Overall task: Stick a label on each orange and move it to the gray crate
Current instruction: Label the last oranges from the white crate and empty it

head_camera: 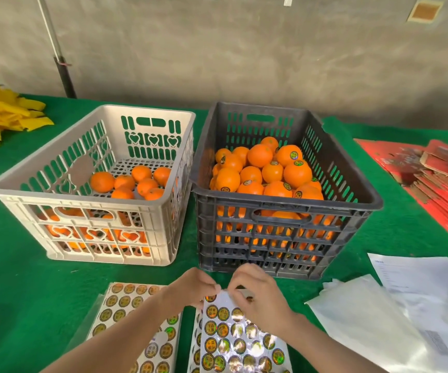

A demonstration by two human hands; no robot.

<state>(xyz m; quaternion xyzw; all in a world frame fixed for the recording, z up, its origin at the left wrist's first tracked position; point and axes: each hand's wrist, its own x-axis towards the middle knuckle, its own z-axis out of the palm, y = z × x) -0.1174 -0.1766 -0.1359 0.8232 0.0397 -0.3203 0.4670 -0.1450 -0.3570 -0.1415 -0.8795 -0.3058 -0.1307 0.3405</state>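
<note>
A white crate [42, 184] on the left holds several unlabelled oranges [136, 181]. Beside it on the right, the gray crate [351, 208] is piled with labelled oranges [265, 170]. In front of the gray crate lies a sheet of round gold labels [233, 343]. My left hand [193, 288] pinches the sheet's top edge. My right hand [257, 297] pinches at the same top edge, fingers curled; whether a label is lifted is hidden by the fingers. A second label sheet [131, 305] lies to the left under my left forearm.
Green cloth [15, 278] covers the table. Yellow bags [2, 117] lie at the far left, red flattened cartons [438, 179] at the right, and white papers and plastic sleeves [395, 313] at the near right. A concrete wall stands behind.
</note>
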